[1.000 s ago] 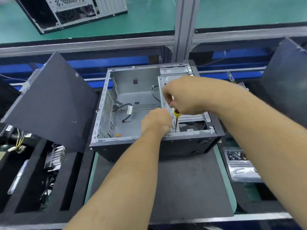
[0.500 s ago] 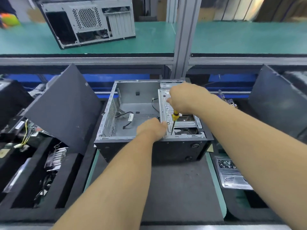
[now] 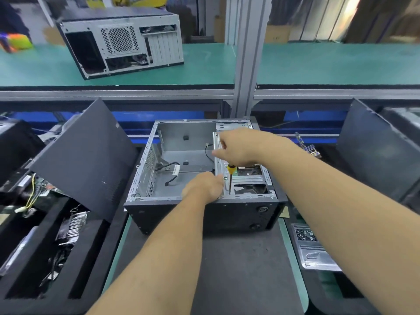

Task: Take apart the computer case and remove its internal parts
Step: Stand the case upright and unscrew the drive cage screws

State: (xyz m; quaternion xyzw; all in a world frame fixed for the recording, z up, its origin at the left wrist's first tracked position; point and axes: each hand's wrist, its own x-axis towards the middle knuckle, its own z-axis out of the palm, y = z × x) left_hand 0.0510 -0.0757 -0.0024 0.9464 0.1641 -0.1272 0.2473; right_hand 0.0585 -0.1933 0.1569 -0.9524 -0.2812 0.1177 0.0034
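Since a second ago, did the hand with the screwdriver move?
Barely. The right hand still grips the yellow screwdriver over the same spot of the drive cage in the computer case; the apparent shift is mostly the camera tilting.

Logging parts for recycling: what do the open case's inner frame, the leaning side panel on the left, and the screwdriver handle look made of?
Inner frame: looks like bare sheet steel, matte silver-grey, with punched vent holes and folded edges.
Side panel: probably painted sheet metal, matte black, thin and flat with a perforated patch.
Screwdriver handle: likely plastic, glossy yellow with a black band; the right hand covers most of it.
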